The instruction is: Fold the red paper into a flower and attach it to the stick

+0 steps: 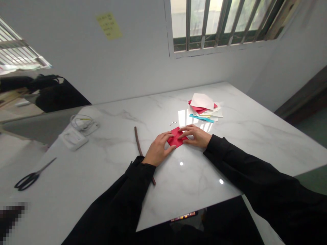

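Note:
A small folded square of red paper (176, 136) lies on the white marbled table, turned so that its corners point towards and away from me. From its left side, my left hand (158, 147) grips it with fingers and thumb at the edge. My right hand (196, 136) holds the opposite side, its fingertips bent down onto the paper's surface. Both palms hide little of the sheet. Under my left wrist runs a thin brown stick (137, 139), partly covered by the sleeve.
Behind my right hand is a stack of coloured paper (203, 103). Several small shiny drops or beads (173, 122) lie beyond the red square. At left are scissors (34, 177) and a white box (73, 139) with a cable (83, 123). The table's front edge (189, 213) is close to me.

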`<state>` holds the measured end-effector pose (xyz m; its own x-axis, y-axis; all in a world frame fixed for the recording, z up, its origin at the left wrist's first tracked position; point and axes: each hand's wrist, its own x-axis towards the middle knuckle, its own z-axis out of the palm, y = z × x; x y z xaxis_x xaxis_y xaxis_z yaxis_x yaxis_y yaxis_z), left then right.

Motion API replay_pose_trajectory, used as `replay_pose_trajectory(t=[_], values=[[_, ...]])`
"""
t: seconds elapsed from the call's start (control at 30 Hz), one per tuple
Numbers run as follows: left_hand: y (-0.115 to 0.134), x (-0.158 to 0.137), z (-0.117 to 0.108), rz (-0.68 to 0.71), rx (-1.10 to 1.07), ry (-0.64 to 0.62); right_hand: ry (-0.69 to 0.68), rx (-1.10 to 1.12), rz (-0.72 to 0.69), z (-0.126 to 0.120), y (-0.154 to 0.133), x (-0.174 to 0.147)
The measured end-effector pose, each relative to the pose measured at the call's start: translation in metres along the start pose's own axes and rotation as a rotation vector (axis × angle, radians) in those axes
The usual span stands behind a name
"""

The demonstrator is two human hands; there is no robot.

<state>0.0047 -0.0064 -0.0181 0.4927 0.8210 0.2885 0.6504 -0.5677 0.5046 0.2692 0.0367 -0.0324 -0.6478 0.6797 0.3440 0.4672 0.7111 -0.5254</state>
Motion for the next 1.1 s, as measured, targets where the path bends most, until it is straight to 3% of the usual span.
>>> replay_pose_trajectory(t=[0.53,0.7,0.83,0.93,1.1], values=[[0.002,0.004,-0.004,0.057,0.047,-0.01,0.0,-0.001,-0.008,0.002,-0.004,0.001],[-0.012,0.013,-0.005,-0.106,0.109,0.167,0.011,-0.013,-0.016,0.002,-0.005,0.001],[-0.023,0.024,-0.008,-0.222,0.152,0.172,0.002,-0.019,-0.016,0.002,-0.008,0.001],[-0.022,0.029,-0.01,-0.309,0.05,0.128,0.027,-0.036,0.023,0.005,-0.011,0.0],[-0.014,0.03,-0.007,-0.423,-0.384,0.1,0.05,-0.062,0.059,0.009,-0.013,-0.001]])
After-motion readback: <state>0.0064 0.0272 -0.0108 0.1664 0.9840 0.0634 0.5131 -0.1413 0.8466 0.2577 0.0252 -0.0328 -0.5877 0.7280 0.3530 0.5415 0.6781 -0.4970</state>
